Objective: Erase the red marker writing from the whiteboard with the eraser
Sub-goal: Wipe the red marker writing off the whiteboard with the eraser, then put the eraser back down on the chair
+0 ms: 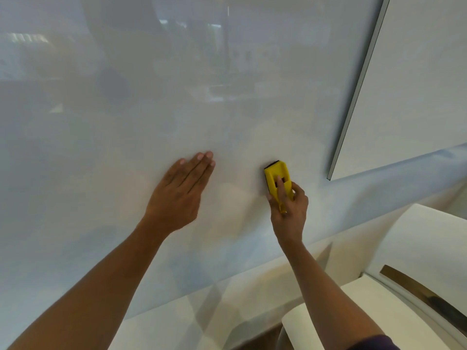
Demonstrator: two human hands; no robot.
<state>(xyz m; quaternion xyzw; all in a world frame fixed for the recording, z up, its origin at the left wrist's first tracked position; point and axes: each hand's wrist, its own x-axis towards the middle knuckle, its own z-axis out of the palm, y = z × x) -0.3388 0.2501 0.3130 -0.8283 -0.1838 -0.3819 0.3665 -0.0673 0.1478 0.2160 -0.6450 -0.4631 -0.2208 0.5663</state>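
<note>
Surface: glossy whiteboard point(151, 109) fills most of the view, mirroring a dim room; no red writing shows anywhere on it now.
Right edge: a metal-trimmed panel point(417, 84) overlaps the board at far right.
Eraser: yellow block eraser point(276, 176) with a dark felt face, pressed against the board right of centre, its felt side turned to the surface so it can wipe.
Right hand point(288, 205): fingers closed around the eraser's lower end, thumb on one side, forefinger laid along the back, likely to push the felt flat.
Left hand point(182, 190): released, fingers straight and together, palm flat on the board left of the eraser; probably braces the body while the other hand wipes.
Near right: white curved furniture point(417, 248) with a dark strip, below the board.
Progress: judged nearly or fully done, since the visible board looks clean; faint residue can't be ruled out under the glare.
</note>
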